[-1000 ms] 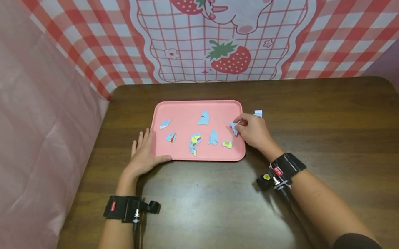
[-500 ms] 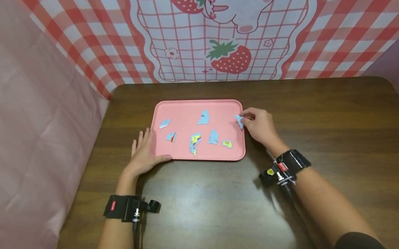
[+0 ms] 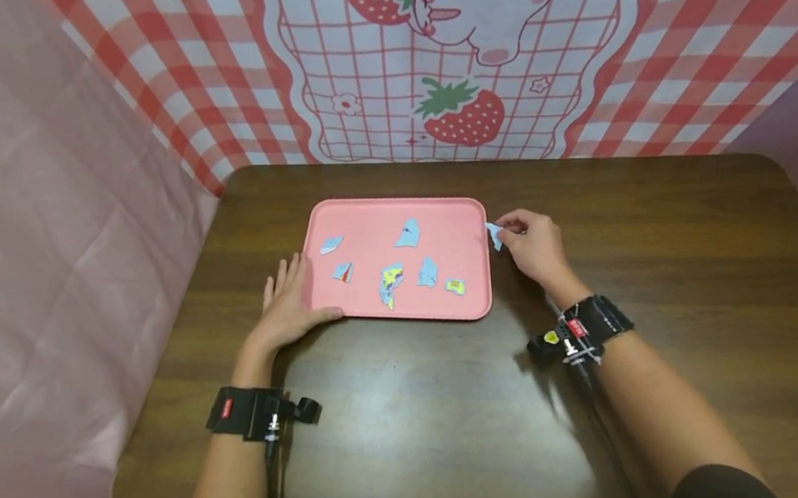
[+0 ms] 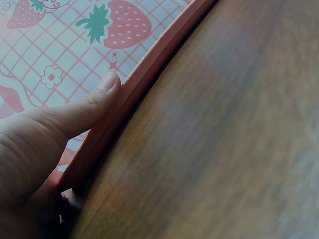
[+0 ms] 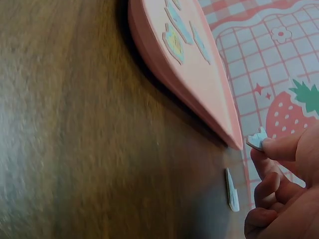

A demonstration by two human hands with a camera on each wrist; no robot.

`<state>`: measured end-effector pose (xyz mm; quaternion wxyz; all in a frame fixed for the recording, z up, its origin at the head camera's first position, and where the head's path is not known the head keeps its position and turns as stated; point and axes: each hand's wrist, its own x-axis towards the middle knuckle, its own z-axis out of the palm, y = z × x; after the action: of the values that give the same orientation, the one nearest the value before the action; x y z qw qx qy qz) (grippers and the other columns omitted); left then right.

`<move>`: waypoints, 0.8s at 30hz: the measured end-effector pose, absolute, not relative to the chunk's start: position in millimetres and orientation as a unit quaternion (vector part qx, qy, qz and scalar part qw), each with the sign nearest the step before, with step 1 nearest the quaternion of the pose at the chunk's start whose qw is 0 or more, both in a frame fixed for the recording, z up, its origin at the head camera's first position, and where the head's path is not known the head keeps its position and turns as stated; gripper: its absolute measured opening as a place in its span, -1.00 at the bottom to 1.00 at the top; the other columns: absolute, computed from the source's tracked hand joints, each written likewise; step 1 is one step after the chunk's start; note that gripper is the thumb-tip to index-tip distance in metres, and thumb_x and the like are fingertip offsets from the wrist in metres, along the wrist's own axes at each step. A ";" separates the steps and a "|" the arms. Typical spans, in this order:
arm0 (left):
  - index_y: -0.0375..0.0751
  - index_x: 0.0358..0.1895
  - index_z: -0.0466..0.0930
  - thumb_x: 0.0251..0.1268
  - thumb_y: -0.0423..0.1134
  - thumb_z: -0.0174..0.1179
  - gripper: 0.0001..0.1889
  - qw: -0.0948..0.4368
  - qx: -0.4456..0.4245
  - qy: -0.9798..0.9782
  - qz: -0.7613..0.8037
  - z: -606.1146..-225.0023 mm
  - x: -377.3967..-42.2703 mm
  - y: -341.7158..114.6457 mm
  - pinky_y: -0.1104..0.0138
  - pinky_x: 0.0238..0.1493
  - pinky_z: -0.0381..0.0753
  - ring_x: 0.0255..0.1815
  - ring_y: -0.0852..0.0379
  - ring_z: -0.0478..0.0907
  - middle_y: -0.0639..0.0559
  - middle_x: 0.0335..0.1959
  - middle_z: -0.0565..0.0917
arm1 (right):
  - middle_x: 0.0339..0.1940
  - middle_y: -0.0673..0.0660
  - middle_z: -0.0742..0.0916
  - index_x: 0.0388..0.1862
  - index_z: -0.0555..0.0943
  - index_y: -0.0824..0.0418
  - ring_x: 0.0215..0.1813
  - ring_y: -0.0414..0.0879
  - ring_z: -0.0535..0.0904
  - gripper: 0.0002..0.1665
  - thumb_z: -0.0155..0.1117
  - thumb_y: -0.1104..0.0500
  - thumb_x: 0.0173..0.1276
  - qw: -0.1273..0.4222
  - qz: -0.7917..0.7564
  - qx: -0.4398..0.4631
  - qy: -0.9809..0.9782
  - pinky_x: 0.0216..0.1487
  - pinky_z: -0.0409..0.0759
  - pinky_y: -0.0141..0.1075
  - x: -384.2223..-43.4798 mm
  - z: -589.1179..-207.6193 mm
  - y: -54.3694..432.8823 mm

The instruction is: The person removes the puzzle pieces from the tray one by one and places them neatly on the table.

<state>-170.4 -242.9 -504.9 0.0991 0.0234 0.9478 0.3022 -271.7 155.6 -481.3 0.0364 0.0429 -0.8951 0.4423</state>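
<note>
1. The left hand [image 3: 282, 309] lies flat on the bench [image 3: 603, 192], fingers straight, thumb pressed along the near-left rim of the pink tray [image 3: 362, 299].
2. On the tray lie five loose puzzle pieces [image 3: 390, 284].
3. The right hand [image 3: 539, 246] pinches a small blue puzzle piece [image 3: 494, 234] between curled fingers [image 5: 279, 147], just off the tray's far-right corner; its long axis tilts steeply.
4. Another piece [image 5: 232, 189] lies on the bench beneath that hand.
</note>
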 end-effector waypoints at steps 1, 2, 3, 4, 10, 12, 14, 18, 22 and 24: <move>-0.20 0.65 -0.31 0.11 0.35 0.35 0.29 0.099 0.024 0.947 0.304 -504.9 -170.5 -242.8 -0.15 0.50 -0.52 0.63 -0.15 -0.53 -0.17 0.66 -0.30 | -0.29 0.25 0.74 -0.12 0.73 0.34 -0.28 0.05 0.57 -0.84 0.32 0.30 0.37 0.037 0.442 0.040 -0.895 -0.25 0.44 -0.22 -272.0 -481.4 157.1; -0.20 0.65 -0.31 0.11 0.36 0.35 0.30 0.100 0.024 0.947 0.304 -504.9 -170.5 -242.7 -0.15 0.50 -0.52 0.63 -0.14 -0.53 -0.17 0.66 -0.30 | -0.29 0.25 0.74 -0.12 0.73 0.34 -0.28 0.04 0.57 -0.84 0.32 0.29 0.37 0.038 0.441 0.038 -0.896 -0.26 0.43 -0.22 -272.5 -481.7 158.6; -0.19 0.65 -0.32 0.10 0.35 0.35 0.30 0.100 0.024 0.947 0.303 -504.9 -170.5 -242.8 -0.15 0.50 -0.52 0.63 -0.14 -0.53 -0.17 0.66 -0.30 | -0.30 0.25 0.74 -0.12 0.73 0.34 -0.28 0.04 0.57 -0.83 0.32 0.29 0.37 0.039 0.441 0.037 -0.896 -0.26 0.43 -0.22 -272.9 -481.9 160.1; -0.19 0.65 -0.32 0.10 0.35 0.36 0.30 0.100 0.024 0.948 0.303 -504.9 -170.5 -242.9 -0.15 0.49 -0.52 0.63 -0.14 -0.53 -0.17 0.66 -0.30 | -0.31 0.25 0.74 -0.12 0.73 0.35 -0.29 0.04 0.57 -0.83 0.32 0.29 0.37 0.040 0.441 0.037 -0.896 -0.26 0.43 -0.23 -273.4 -482.2 161.8; -0.19 0.65 -0.31 0.10 0.36 0.36 0.30 0.097 0.026 0.948 0.303 -505.1 -170.2 -243.4 -0.16 0.49 -0.52 0.63 -0.15 -0.53 -0.16 0.66 -0.30 | -0.32 0.26 0.76 -0.13 0.73 0.35 -0.33 0.00 0.59 -0.83 0.33 0.30 0.36 0.048 0.438 0.029 -0.897 -0.27 0.43 -0.25 -275.7 -480.8 171.3; -0.19 0.65 -0.31 0.09 0.36 0.36 0.30 0.097 0.026 0.947 0.304 -505.0 -170.1 -243.2 -0.16 0.49 -0.52 0.63 -0.16 -0.53 -0.17 0.66 -0.30 | -0.29 0.27 0.77 -0.13 0.73 0.35 -0.31 0.00 0.59 -0.84 0.32 0.30 0.36 0.050 0.438 0.025 -0.897 -0.26 0.44 -0.24 -276.0 -479.9 174.6; -0.20 0.65 -0.30 0.10 0.35 0.36 0.30 0.097 0.026 0.947 0.304 -504.9 -169.8 -242.9 -0.16 0.49 -0.52 0.63 -0.16 -0.52 -0.17 0.66 -0.29 | -0.25 0.29 0.77 -0.12 0.73 0.35 -0.27 0.02 0.60 -0.83 0.32 0.30 0.37 0.050 0.438 0.022 -0.897 -0.24 0.44 -0.23 -276.3 -479.0 177.9; -0.21 0.65 -0.30 0.10 0.35 0.35 0.29 0.097 0.025 0.948 0.303 -505.0 -169.5 -242.5 -0.15 0.50 -0.52 0.63 -0.16 -0.52 -0.18 0.66 -0.29 | -0.17 0.32 0.78 -0.11 0.73 0.36 -0.19 0.08 0.63 -0.83 0.31 0.31 0.38 0.051 0.436 0.016 -0.899 -0.17 0.45 -0.21 -278.3 -479.4 184.7; -0.21 0.65 -0.30 0.11 0.35 0.35 0.29 0.097 0.024 0.948 0.302 -505.4 -169.5 -242.4 -0.14 0.50 -0.52 0.63 -0.16 -0.52 -0.18 0.66 -0.29 | -0.16 0.32 0.77 -0.10 0.73 0.36 -0.17 0.09 0.62 -0.82 0.31 0.30 0.38 0.054 0.430 0.010 -0.901 -0.15 0.45 -0.20 -281.1 -482.0 191.0; -0.21 0.65 -0.30 0.11 0.36 0.35 0.29 0.098 0.023 0.948 0.301 -505.8 -169.7 -242.6 -0.14 0.50 -0.52 0.63 -0.15 -0.52 -0.18 0.66 -0.29 | -0.16 0.32 0.77 -0.09 0.73 0.36 -0.17 0.08 0.62 -0.81 0.30 0.29 0.39 0.055 0.426 0.008 -0.903 -0.15 0.44 -0.19 -282.1 -482.8 193.8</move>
<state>-169.7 -242.6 -505.8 0.0979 0.0232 0.9482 0.3013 -282.1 193.8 -482.8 0.0555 0.0077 -0.9029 0.4262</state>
